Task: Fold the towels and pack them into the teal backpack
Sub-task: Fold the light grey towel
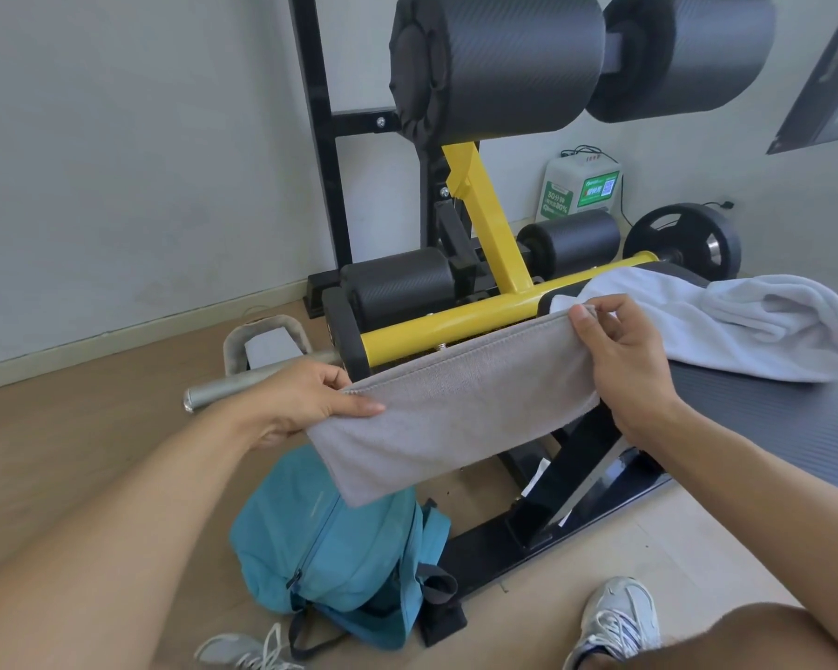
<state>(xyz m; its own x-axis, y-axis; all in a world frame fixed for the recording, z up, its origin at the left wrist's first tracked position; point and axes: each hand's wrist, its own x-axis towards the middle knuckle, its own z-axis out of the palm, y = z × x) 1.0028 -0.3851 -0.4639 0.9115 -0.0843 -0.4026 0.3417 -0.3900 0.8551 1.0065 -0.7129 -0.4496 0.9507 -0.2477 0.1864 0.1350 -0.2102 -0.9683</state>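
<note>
- A grey towel [456, 408], folded into a long band, is held stretched in the air between both hands
- The left end of its upper edge is pinched by the left hand [306, 398], thumb on top and fingers tucked under the cloth
- The right end is pinched by the right hand [625, 360], fingers curled around the top corner
- The band is tilted, its right end higher than its left, and its lower left corner hangs over the teal backpack [330, 553]
- The backpack is seen lying on the wooden floor [93, 452] directly below the towel, zip side up; whether the zip is open cannot be told from this angle
- A second towel [726, 321], white and crumpled, is draped on the dark padded counter [765, 418] at the right, just behind the right hand
- A yellow-framed exercise machine [485, 224] with black foam rollers is seen behind the towel, against the wall
- A black weight plate [683, 239] is leaned near the wall beyond the counter
- Two grey sneakers [620, 616] are visible at the bottom edge, one on each side of the backpack's straps
</note>
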